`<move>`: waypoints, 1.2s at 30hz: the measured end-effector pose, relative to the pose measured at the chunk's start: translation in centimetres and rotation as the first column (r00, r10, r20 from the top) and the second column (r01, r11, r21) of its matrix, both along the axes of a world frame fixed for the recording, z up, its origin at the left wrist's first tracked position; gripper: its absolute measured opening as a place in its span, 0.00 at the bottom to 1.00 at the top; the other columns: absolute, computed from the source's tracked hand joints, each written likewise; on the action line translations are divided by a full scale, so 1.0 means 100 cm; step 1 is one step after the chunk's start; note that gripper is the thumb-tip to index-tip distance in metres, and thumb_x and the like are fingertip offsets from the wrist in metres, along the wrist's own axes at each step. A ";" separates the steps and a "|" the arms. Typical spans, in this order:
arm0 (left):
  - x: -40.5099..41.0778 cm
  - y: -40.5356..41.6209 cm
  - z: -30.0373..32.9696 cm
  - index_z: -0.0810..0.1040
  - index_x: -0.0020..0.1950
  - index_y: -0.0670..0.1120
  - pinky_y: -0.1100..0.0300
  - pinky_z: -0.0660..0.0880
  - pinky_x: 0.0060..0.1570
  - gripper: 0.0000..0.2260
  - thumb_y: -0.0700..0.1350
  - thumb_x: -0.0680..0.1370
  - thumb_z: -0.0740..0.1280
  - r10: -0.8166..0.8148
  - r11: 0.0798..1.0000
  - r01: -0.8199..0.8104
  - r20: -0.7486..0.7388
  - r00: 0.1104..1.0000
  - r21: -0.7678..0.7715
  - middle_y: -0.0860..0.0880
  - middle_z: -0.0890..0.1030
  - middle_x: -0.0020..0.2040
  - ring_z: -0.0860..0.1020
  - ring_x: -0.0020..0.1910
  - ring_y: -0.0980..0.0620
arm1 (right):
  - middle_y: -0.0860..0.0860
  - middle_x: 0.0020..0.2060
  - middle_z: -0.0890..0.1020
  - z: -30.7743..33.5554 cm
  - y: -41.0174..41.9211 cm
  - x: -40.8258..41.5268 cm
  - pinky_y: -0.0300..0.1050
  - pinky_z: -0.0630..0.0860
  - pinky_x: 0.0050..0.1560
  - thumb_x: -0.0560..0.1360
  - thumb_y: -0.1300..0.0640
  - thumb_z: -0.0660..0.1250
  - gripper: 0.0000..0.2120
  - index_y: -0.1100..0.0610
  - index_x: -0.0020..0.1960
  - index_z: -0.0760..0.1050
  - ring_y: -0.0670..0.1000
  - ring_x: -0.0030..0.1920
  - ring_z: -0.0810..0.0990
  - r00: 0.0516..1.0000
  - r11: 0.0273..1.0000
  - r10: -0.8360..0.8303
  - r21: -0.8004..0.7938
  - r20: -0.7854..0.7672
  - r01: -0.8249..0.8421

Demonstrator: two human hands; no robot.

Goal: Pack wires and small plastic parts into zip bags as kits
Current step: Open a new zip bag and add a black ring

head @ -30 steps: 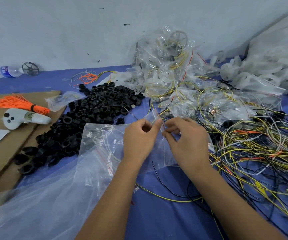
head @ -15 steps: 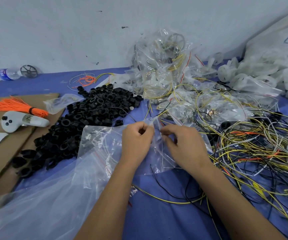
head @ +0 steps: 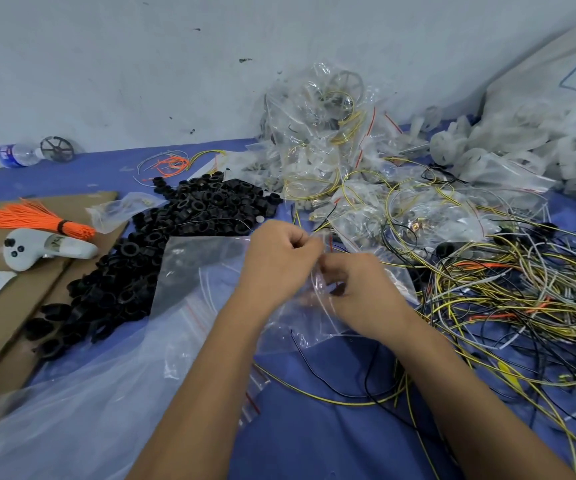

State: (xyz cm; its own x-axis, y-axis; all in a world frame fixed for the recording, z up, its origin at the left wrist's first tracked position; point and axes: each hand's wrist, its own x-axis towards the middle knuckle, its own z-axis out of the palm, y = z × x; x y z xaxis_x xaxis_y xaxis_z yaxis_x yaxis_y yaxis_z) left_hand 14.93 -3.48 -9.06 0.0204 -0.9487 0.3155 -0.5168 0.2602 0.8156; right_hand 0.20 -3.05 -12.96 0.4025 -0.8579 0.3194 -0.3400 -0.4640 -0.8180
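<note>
Right now both hands meet mid-worktop on one small zip bag (head: pixel 309 299): left hand (head: pixel 279 261) pinches its top edge, right hand (head: pixel 359 292) curls round the mouth, likely to work the seal. Black plastic rings (head: pixel 162 258) are heaped just left, loose wires (head: pixel 508 306) tangled right, both within reach. Packed bags (head: pixel 331 161) piled far side, out of the way.

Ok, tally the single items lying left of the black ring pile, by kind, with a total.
Orange tie bundle: 1
White controller: 1
Water bottle: 1
Spoked wheel: 1
Small clear bag: 1
Total: 5
</note>
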 end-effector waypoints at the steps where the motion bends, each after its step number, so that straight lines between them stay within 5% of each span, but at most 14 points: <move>1: 0.000 0.000 0.008 0.61 0.23 0.47 0.61 0.59 0.27 0.24 0.38 0.74 0.69 -0.025 0.999 0.023 0.062 0.998 0.033 0.54 0.59 0.20 0.58 0.23 0.56 | 0.46 0.38 0.86 0.000 0.001 -0.001 0.46 0.80 0.40 0.69 0.53 0.81 0.10 0.42 0.44 0.82 0.49 0.39 0.85 0.999 0.999 0.028 0.022 -0.044 -0.027; 4: 0.004 0.000 0.030 0.63 0.20 0.46 0.65 0.61 0.26 0.24 0.38 0.73 0.68 -0.098 0.989 0.084 0.116 0.988 0.126 0.53 0.62 0.17 0.59 0.20 0.57 | 0.47 0.42 0.86 0.003 0.001 -0.002 0.48 0.80 0.45 0.61 0.40 0.81 0.19 0.38 0.50 0.81 0.49 0.42 0.84 0.995 0.996 0.070 0.054 -0.070 -0.066; 8: 0.006 -0.001 0.048 0.65 0.24 0.46 0.62 0.59 0.29 0.17 0.43 0.71 0.67 -0.167 0.969 0.173 -0.046 0.985 0.177 0.47 0.63 0.26 0.59 0.26 0.50 | 0.48 0.50 0.85 0.007 0.000 -0.002 0.53 0.81 0.53 0.66 0.47 0.83 0.26 0.44 0.61 0.78 0.49 0.50 0.84 0.952 0.949 0.299 0.122 -0.063 -0.290; 12: 0.005 -0.015 0.033 0.62 0.30 0.39 0.57 0.55 0.31 0.17 0.43 0.72 0.66 0.052 0.996 -0.071 -0.308 0.950 -0.051 0.45 0.60 0.30 0.57 0.31 0.50 | 0.38 0.59 0.83 0.007 0.005 -0.004 0.32 0.75 0.58 0.66 0.48 0.83 0.32 0.37 0.66 0.75 0.41 0.60 0.81 0.937 0.930 0.349 0.123 -0.005 -0.346; 16: 0.016 -0.028 -0.007 0.61 0.32 0.37 0.53 0.56 0.37 0.21 0.41 0.79 0.67 0.240 0.959 -0.283 -0.462 0.854 -0.026 0.44 0.60 0.32 0.57 0.35 0.47 | 0.39 0.50 0.86 0.003 0.003 -0.006 0.36 0.79 0.51 0.65 0.50 0.83 0.24 0.39 0.59 0.81 0.40 0.51 0.85 0.955 0.938 0.296 0.186 0.017 -0.294; 21: 0.037 -0.028 -0.048 0.67 0.31 0.46 0.55 0.61 0.35 0.17 0.43 0.78 0.68 0.528 0.838 -0.545 -0.227 0.818 -0.014 0.54 0.69 0.26 0.65 0.27 0.55 | 0.53 0.37 0.87 -0.007 -0.002 -0.005 0.55 0.81 0.38 0.73 0.59 0.77 0.06 0.52 0.49 0.86 0.48 0.36 0.83 0.997 0.984 0.075 0.162 0.035 -0.080; 23: 0.041 -0.024 -0.054 0.74 0.38 0.46 0.53 0.67 0.40 0.08 0.43 0.77 0.68 0.588 0.800 -0.590 -0.052 0.807 -0.107 0.52 0.77 0.35 0.74 0.36 0.51 | 0.53 0.34 0.86 -0.011 -0.005 -0.005 0.59 0.82 0.38 0.76 0.59 0.74 0.02 0.53 0.47 0.85 0.57 0.34 0.84 0.999 0.991 -0.032 0.131 0.011 0.030; 25: 0.045 -0.024 -0.058 0.77 0.44 0.45 0.54 0.66 0.48 0.01 0.41 0.74 0.68 0.625 0.774 -0.596 0.113 0.772 -0.212 0.47 0.79 0.45 0.74 0.48 0.43 | 0.49 0.32 0.85 -0.013 -0.008 -0.006 0.52 0.79 0.35 0.76 0.60 0.73 0.04 0.53 0.44 0.85 0.55 0.32 0.84 0.984 0.983 -0.179 0.038 0.013 0.179; 27: 0.047 -0.025 -0.061 0.80 0.51 0.44 0.53 0.65 0.56 0.08 0.40 0.73 0.69 0.636 0.771 -0.600 0.258 0.727 -0.213 0.43 0.77 0.57 0.70 0.60 0.40 | 0.46 0.30 0.84 -0.012 -0.010 -0.007 0.45 0.77 0.35 0.75 0.61 0.73 0.06 0.53 0.41 0.84 0.48 0.29 0.82 0.950 0.949 -0.310 -0.045 0.036 0.311; 30: 0.047 -0.023 -0.064 0.79 0.64 0.46 0.46 0.65 0.65 0.16 0.44 0.76 0.68 0.562 0.800 -0.595 0.438 0.701 -0.073 0.44 0.69 0.75 0.62 0.74 0.40 | 0.49 0.30 0.84 -0.012 -0.011 -0.007 0.55 0.80 0.37 0.75 0.61 0.72 0.05 0.54 0.41 0.84 0.53 0.30 0.82 0.923 0.926 -0.370 -0.043 0.104 0.375; 33: 0.048 -0.023 -0.064 0.78 0.66 0.45 0.46 0.66 0.67 0.16 0.43 0.78 0.67 0.517 0.830 -0.554 0.467 0.717 -0.068 0.47 0.68 0.76 0.64 0.72 0.41 | 0.48 0.29 0.84 -0.013 -0.010 -0.004 0.55 0.80 0.37 0.75 0.62 0.72 0.05 0.54 0.41 0.83 0.52 0.30 0.81 0.924 0.924 -0.369 -0.069 0.106 0.377; 36: 0.049 -0.021 -0.062 0.81 0.61 0.44 0.52 0.68 0.61 0.13 0.37 0.77 0.67 0.521 0.844 -0.528 0.382 0.763 -0.097 0.45 0.74 0.66 0.69 0.63 0.41 | 0.46 0.28 0.83 -0.014 -0.009 -0.002 0.51 0.79 0.35 0.75 0.61 0.72 0.06 0.54 0.41 0.83 0.49 0.28 0.80 0.928 0.925 -0.363 -0.087 0.082 0.369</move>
State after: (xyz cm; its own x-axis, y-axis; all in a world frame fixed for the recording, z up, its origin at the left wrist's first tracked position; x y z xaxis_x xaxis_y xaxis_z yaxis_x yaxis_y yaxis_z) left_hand 19.86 -5.57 -15.22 0.3988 -0.8301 0.3898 -0.8357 -0.1539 0.5272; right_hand 0.01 -3.92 -14.35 0.0428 -0.9042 0.4249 -0.4512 -0.3970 -0.7993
